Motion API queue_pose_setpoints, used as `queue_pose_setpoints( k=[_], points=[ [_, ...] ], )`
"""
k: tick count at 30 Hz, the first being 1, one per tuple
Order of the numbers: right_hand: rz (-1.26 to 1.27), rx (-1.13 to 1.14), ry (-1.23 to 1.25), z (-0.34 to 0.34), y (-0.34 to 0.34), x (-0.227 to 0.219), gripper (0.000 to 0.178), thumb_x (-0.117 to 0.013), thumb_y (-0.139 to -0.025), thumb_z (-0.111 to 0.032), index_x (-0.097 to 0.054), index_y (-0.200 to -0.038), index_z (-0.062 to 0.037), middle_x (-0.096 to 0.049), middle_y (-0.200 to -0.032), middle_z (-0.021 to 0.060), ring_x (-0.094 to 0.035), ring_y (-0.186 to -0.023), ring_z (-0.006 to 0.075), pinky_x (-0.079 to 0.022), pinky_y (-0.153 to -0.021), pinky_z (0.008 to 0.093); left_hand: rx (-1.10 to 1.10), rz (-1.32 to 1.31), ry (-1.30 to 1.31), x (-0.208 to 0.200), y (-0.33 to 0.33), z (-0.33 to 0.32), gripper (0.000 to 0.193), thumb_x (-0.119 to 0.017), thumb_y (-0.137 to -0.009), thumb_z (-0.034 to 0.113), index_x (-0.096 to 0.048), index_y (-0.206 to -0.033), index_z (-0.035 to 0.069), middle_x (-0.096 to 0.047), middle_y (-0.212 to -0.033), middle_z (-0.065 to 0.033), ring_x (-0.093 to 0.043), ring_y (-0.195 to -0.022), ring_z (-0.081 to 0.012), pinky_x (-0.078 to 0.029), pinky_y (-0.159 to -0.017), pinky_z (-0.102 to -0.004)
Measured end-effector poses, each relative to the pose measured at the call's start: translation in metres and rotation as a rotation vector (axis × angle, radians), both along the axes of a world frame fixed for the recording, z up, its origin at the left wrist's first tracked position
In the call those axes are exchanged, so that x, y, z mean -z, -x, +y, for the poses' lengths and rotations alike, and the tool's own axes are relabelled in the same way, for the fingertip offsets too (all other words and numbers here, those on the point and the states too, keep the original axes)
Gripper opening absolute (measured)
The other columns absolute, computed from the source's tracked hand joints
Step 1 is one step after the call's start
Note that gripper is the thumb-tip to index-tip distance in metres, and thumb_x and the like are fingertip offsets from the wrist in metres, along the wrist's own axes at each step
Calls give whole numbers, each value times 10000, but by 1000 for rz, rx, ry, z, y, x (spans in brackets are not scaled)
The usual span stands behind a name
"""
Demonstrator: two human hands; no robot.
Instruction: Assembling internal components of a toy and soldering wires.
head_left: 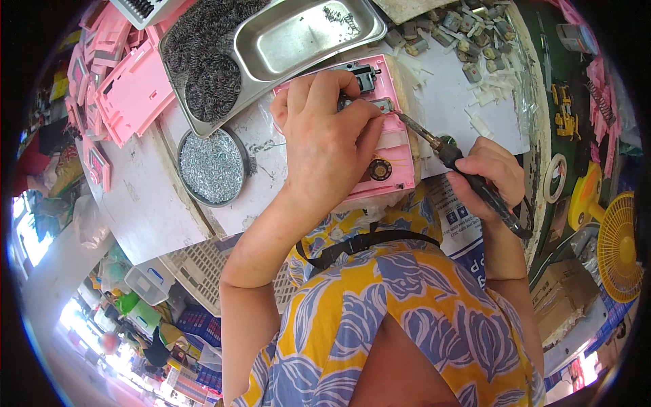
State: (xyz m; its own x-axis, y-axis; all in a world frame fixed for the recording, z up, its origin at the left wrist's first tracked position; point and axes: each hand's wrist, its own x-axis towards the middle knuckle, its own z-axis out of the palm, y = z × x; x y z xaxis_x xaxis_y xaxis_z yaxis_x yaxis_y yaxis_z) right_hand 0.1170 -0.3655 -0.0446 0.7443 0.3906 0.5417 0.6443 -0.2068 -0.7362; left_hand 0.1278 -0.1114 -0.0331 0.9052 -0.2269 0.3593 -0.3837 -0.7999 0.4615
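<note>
A pink plastic housing (401, 152) lies in front of me, with a dark mechanism (365, 78) at its far side and a round black disc, like a small speaker (380, 169), at its near side. Over its left half is my left hand (325, 129), fingers bent and pressed together; what they pinch is hidden. Beside those fingertips sits a small grey metal part (384, 105). My right hand (491, 176) grips the black handle of a soldering iron (483, 190). The iron slants up and left, its tip close to the metal part; whether they touch I cannot tell.
Springs (203, 81) fill part of a metal tray (237, 64) at far left. Nearer stands a round dish of small metal pieces (211, 166). Pink shells (135, 91) pile up farther left. Small motors (468, 41) lie at far right; a yellow fan (618, 237) stands right.
</note>
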Motion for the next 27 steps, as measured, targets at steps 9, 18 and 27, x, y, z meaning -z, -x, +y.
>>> queue_pose_setpoints(
  k=[9, 18, 27],
  points=[
    [-71, -22, 114, 4, 3, -5, 345, -834, -713, 35, -661, -1001, -44, -599, -644, 47, -508, -497, 191, -396, -458, 290, -2, 10, -7, -1, 0, -1, 146, -839, -704, 173, -771, -829, 138, -577, -986, 1, -533, -979, -225, -325, -882, -394],
    [-27, -5, 38, -4, 3, -1, 298, -824, -724, 39, -670, -971, -22, -551, -605, 46, -476, -478, 183, -351, -449, 295, 0, 3, -6, -3, -1, -1, 155, -844, -691, 166, -767, -822, 138, -583, -974, 1, -538, -963, -223, -336, -877, -391],
    [-13, -2, 46, -1, 4, 0, 287, -832, -731, 32, -674, -964, -22, -548, -603, 44, -481, -483, 173, -355, -452, 287, 6, -12, -14, -2, -1, -1, 159, -845, -689, 166, -765, -824, 138, -586, -975, -2, -541, -968, -227, -341, -869, -394]
  ],
)
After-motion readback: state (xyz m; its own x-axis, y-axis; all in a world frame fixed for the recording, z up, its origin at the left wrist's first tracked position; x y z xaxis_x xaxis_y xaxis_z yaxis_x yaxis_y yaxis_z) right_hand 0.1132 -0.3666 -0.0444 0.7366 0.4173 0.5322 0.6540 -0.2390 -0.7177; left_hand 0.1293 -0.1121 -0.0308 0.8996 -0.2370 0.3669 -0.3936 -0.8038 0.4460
